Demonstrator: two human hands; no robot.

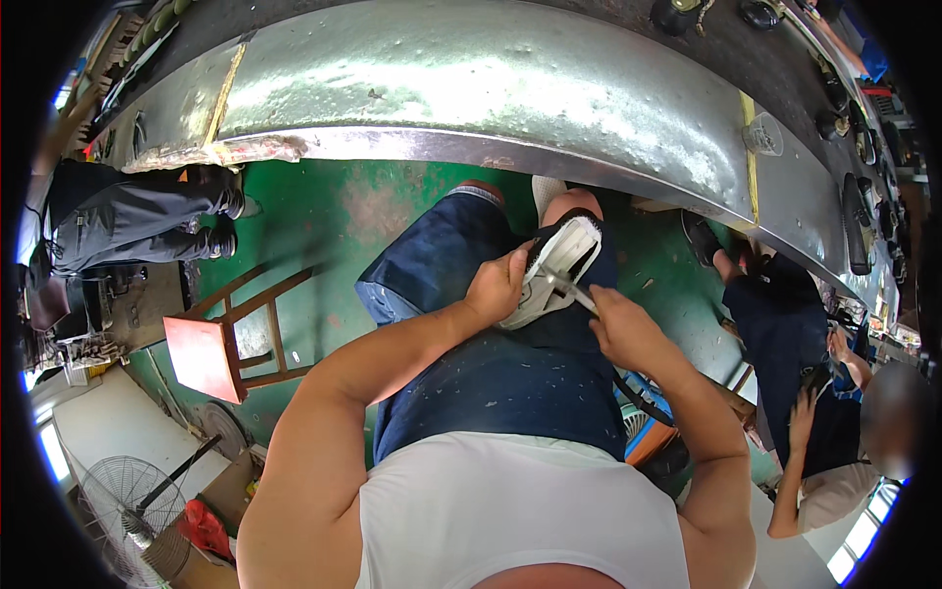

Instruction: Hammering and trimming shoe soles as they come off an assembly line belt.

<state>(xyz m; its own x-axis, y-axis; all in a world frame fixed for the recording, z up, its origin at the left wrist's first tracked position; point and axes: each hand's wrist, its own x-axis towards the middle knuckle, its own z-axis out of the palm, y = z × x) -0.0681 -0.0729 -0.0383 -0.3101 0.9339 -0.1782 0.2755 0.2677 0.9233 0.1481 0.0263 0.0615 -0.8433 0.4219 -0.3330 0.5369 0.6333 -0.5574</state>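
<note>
On my lap rests a shoe [572, 244] with a black edge and a whitish inside and underside, tilted across my thighs. My left hand [497, 286] is closed around its left side, with the thumb along the edge. My right hand [620, 324] grips the handle of a slim metal hand tool [573, 289]. The tool's head lies over the middle of the shoe; I cannot make out whether it is a hammer or pincers. A dark blue apron [491, 388] with pale scraps covers my lap.
Ahead runs a metal-topped bench [461, 88]; a clear cup [762, 134] stands on its right part. Left of me are a wooden stool [203, 358] and a fan [128, 501]. A seated co-worker [785, 324] is at right; another person's legs [147, 221] show at left.
</note>
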